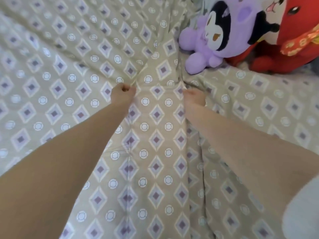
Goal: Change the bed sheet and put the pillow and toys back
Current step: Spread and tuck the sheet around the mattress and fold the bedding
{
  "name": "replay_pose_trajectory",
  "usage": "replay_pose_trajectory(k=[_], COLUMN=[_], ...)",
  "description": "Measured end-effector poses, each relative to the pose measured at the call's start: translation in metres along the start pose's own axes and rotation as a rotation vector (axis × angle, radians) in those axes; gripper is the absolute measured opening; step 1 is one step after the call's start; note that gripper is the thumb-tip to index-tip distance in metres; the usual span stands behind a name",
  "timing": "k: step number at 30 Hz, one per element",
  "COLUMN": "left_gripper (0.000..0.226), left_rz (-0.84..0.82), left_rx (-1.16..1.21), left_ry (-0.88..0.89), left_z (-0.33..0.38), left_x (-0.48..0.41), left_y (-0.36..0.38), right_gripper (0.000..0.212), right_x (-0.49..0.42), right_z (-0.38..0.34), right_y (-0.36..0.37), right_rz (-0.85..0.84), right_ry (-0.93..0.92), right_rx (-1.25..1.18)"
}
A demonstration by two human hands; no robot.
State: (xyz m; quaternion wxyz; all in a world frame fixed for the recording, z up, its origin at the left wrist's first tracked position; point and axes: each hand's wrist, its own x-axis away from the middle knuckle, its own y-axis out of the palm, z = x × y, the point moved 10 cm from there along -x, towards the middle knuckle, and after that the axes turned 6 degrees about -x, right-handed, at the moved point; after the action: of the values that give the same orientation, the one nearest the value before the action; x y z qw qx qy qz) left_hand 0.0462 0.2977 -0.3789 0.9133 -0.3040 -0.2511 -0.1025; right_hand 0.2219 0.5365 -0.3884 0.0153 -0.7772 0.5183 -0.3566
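**Left hand and right hand grip the bed sheet**

Both fists lie just short of the purple plush toy, the left farther from it, each bunching a ridge of cloth. The right is blurred but seems curled round a fold.

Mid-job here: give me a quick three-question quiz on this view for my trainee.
1. True or false: the left hand lies flat and open on the sheet.
2. The purple plush toy lies nearer which? A: left hand. B: right hand.
3. Fill in: the sheet's print shows diamonds and ____.
Key: 1 false; 2 B; 3 circles.
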Motion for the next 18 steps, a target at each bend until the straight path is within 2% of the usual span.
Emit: replay_pose_trajectory(k=[4, 6, 8, 11, 14, 18], left_gripper=[0.024, 0.013, 0.015, 0.021, 0.027, 0.041], left_rz=[0.047, 0.060, 0.051, -0.051, -0.161, -0.340], left_rx=[-0.048, -0.084, -0.063, 0.015, -0.044, -0.088], left_ry=[0.034, 0.064, 0.052, 0.014, -0.008, -0.042], left_z=[-0.005, -0.007, -0.014, -0.032, -0.062, -0.106], left_x=[-0.005, -0.002, 0.003, 0.024, 0.054, 0.109], left_y=[0.003, -0.001, -0.006, -0.005, -0.003, 0.000], right_gripper=[0.011, 0.017, 0.016, 0.023, 0.030, 0.019], right_x=[-0.003, -0.003, -0.001, 0.012, 0.036, 0.077], right_z=[0.000, -0.003, 0.002, 0.027, 0.053, 0.099], right_y=[0.003, 0.000, -0.008, -0.017, -0.024, -0.036], right_rz=[-0.010, -0.045, -0.045, -0.097, -0.189, -0.356], right_ry=[-0.055, -0.104, -0.099, 0.005, 0.059, 0.142], right_rx=[0.043, 0.104, 0.125, 0.097, 0.069, 0.044])
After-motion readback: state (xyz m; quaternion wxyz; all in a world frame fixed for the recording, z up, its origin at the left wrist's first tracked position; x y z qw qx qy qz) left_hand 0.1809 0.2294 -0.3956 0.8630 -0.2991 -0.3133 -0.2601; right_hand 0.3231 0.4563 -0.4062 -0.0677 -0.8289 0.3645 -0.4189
